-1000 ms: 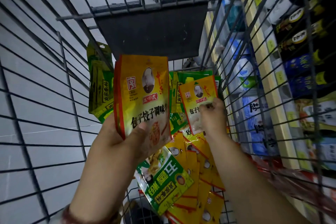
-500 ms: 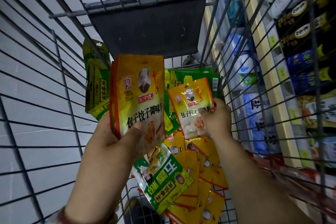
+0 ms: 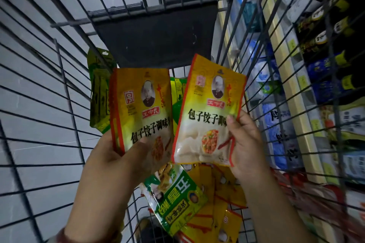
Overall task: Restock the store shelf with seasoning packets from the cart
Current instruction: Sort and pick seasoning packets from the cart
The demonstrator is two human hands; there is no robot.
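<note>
Left hand [image 3: 118, 156]: grips a stack of yellow seasoning packets [image 3: 141, 108], upright over the wire cart [image 3: 59, 89]. Right hand [image 3: 245, 144]: pinches a single matching packet [image 3: 207, 116] just beside the stack, tilted. Each: orange-edged, chef portrait, black characters, dumpling picture.

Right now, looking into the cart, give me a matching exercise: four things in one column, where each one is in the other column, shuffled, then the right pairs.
Things:
1. left hand
2. right hand
3. green and white packet
4. dark bottles

Places:
A. lying in the cart below both hands
B. holding the packet nearer the shelf
C. on the shelf beyond the cart's right side
D. holding a yellow packet nearer the tiled floor

Pairs: 1-D, 2-B, 3-A, 4-C
</note>
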